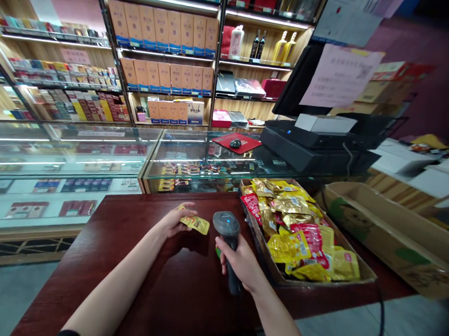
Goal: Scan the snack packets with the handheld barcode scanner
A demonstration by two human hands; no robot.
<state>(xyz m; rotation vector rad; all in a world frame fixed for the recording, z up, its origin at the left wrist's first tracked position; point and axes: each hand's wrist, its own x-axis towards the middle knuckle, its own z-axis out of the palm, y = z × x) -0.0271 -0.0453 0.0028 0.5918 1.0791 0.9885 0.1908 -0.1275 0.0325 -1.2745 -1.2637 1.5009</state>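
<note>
Above the dark red wooden table, my left hand grips the near end of a small yellow snack packet. The packet lies flat in the fingers, its printed side up, and points toward the right. My right hand is wrapped round the handle of a dark barcode scanner, whose head tilts toward the packet without touching it. A blue light shows on top of the scanner. Just right of the scanner stands an open cardboard box filled with yellow, gold and red packets.
Beyond the table is a glass display counter with a mouse on a red mat. A monitor stands at the right. Another cardboard box sits at the right, and a black cable hangs near the front edge.
</note>
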